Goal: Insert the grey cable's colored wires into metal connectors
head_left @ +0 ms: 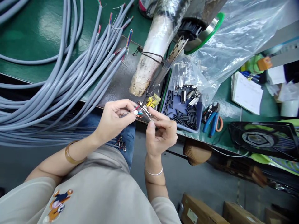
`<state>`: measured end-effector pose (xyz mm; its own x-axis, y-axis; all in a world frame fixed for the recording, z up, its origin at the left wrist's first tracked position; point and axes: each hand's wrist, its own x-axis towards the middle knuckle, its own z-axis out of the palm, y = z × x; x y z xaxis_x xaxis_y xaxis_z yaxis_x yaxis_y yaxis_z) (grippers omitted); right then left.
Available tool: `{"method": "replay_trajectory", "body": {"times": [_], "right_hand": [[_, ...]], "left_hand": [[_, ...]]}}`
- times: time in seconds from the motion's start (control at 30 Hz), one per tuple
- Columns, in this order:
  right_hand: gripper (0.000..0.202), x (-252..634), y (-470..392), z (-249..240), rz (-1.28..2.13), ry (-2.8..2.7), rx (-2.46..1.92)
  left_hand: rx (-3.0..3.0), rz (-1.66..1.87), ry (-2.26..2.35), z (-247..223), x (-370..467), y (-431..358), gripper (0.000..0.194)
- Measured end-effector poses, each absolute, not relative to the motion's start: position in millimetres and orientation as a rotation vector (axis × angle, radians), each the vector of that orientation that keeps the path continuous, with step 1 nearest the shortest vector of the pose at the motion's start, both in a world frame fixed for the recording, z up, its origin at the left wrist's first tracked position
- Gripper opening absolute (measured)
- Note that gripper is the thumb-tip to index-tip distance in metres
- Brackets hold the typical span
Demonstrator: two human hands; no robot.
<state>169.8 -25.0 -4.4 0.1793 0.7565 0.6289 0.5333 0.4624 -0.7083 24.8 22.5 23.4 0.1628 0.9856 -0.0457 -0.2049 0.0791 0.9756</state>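
Note:
My left hand (pixel 116 116) pinches the thin coloured wires (pixel 139 115) of a stripped cable end between thumb and fingers. My right hand (pixel 161 132) grips a small metal pin connector (pixel 145 112) by its lower right end. The wires lie against or just beside the connector's row of pins; I cannot tell whether any are joined. Right above, a soldering iron (pixel 167 63) slants down, its tip end close over the connector. A yellow sponge-like piece (pixel 153 101) with yellow bits lies just behind my fingers.
Grey cables (pixel 77 77) fill the left of the green bench. A wrapped white roll (pixel 149 62) stands beside the iron. To the right are a blue tray (pixel 198 115) of black sleeves and connectors, pliers (pixel 213 121), a notepad (pixel 247 91) and a black fan (pixel 263 138).

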Motion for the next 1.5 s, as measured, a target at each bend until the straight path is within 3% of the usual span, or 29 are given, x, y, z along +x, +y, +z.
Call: {"method": "replay_trajectory", "body": {"times": [0.77, 1.03, 1.5], "right_hand": [[0.016, 172.7, -23.2, -1.4, -0.041, -1.654, -1.192], [0.013, 173.9, -24.9, 3.3, 0.362, -1.475, -1.262], [0.016, 168.5, -17.0, 4.9, 0.04, -1.6, -1.221]], "left_hand": [[1.095, 1.1, 0.997, 25.1, 21.3, 21.8, 0.014], [1.055, 1.055, 0.895, 26.8, 15.5, 23.3, 0.011], [1.175, 1.165, 1.021, 25.4, 22.6, 22.0, 0.012]]}}
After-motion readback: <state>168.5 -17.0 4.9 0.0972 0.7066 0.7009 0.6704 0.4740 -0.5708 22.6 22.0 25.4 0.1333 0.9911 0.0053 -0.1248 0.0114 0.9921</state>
